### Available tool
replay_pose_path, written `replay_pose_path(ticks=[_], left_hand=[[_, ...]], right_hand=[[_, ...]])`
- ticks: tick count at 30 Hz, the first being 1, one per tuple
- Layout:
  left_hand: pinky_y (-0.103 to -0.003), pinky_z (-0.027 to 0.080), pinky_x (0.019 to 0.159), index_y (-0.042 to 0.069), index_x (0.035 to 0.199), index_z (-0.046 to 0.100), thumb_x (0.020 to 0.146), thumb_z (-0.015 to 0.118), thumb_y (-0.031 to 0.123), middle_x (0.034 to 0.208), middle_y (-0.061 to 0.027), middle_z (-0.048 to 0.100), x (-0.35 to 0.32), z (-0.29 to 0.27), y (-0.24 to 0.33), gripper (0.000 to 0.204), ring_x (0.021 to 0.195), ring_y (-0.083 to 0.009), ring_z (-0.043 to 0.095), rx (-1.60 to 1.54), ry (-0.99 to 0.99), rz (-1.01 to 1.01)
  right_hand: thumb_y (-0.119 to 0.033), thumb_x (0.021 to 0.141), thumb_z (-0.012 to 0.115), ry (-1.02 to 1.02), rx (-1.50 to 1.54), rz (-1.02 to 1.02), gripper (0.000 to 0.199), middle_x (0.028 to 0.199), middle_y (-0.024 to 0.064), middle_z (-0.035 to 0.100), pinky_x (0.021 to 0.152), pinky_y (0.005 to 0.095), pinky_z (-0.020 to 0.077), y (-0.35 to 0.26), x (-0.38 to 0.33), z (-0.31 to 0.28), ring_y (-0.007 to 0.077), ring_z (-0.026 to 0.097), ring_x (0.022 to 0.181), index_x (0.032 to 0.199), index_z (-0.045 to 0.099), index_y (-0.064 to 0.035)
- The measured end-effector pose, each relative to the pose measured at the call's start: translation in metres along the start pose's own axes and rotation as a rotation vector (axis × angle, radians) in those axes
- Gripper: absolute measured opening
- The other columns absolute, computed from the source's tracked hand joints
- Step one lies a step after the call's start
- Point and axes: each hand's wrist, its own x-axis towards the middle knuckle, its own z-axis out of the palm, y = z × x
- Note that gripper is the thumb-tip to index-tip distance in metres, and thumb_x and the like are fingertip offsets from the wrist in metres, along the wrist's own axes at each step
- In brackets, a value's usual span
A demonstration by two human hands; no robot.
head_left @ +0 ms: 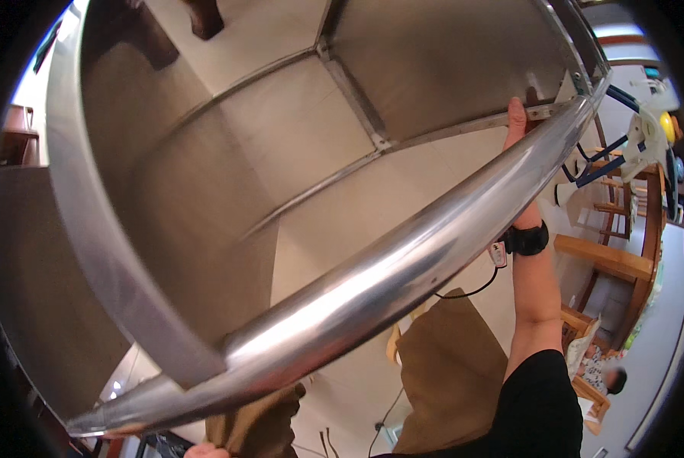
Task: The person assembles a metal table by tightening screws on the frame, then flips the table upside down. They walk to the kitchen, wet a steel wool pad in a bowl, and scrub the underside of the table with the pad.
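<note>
A large metal rack (403, 252), with a thick shiny tube, flat bars and sheet panels, stretches tilted across most of the view in front of me. At its upper right, my right hand (516, 126) grips the rack's edge beside the tube. The thumb shows against the thin bar, while the tube hides part of the hand. A black watch (529, 240) is on that wrist. Only a small piece of my left hand (206, 451) shows at the lower edge, below the tube's near end. Its fingers and anything in them are out of sight.
A thin black cable (472, 294) hangs near my right wrist. To the right are a wooden table (640, 263), a white seat with dark blue legs (641, 137), and a person (608, 372) sitting on a wooden chair. Dark wooden furniture (203, 17) stands beyond the rack.
</note>
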Motion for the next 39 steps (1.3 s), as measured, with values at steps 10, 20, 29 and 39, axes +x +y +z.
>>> replay_pose_path(ticks=[10,20,29,39], left_hand=[[-0.031,0.038,0.051,0.02,0.069,0.052,0.077,0.068,0.031,0.068,0.003,0.043,-0.011,0.042,-0.037,0.021,0.062,-0.0174,0.051,-0.157,-0.003,0.094],[-0.039,0.05,0.056,0.013,0.065,0.054,0.073,0.068,0.024,0.069,-0.0035,0.054,-0.043,0.117,0.0,0.02,0.067,-0.0253,0.059,-0.253,0.217,-0.077],[-0.042,0.054,0.062,0.01,0.064,0.064,0.076,0.064,0.025,0.068,-0.0078,0.063,-0.059,0.15,0.057,0.019,0.07,-0.0288,0.066,-0.191,0.292,-0.472],[-0.046,0.054,0.07,0.006,0.071,0.067,0.085,0.056,0.027,0.077,-0.013,0.068,-0.047,0.176,0.082,0.027,0.077,-0.0336,0.067,-0.179,0.4,-0.758]], right_hand=[[-0.024,0.09,0.075,-0.248,-0.028,0.063,0.029,0.09,0.0072,0.066,0.076,0.0322,0.0486,0.032,-0.009,0.006,0.0147,0.059,0.081,0.098,0.069,0.0037],[-0.025,0.093,0.071,-0.485,0.278,0.635,0.033,0.106,0.0071,0.062,0.083,0.0315,0.055,0.031,-0.019,0.004,0.0147,0.06,0.094,0.109,0.063,0.0018],[-0.024,0.095,0.066,-0.866,0.033,0.76,0.043,0.077,0.0043,0.063,0.06,0.026,0.0454,-0.005,-0.007,-0.093,0.0107,0.058,0.066,0.129,0.055,-0.0003],[-0.019,0.091,0.068,-1.262,-0.373,0.343,0.035,0.081,0.0093,0.068,0.071,0.0325,0.0526,-0.134,0.055,-0.34,0.0159,0.064,0.074,0.12,0.062,-0.0004]])
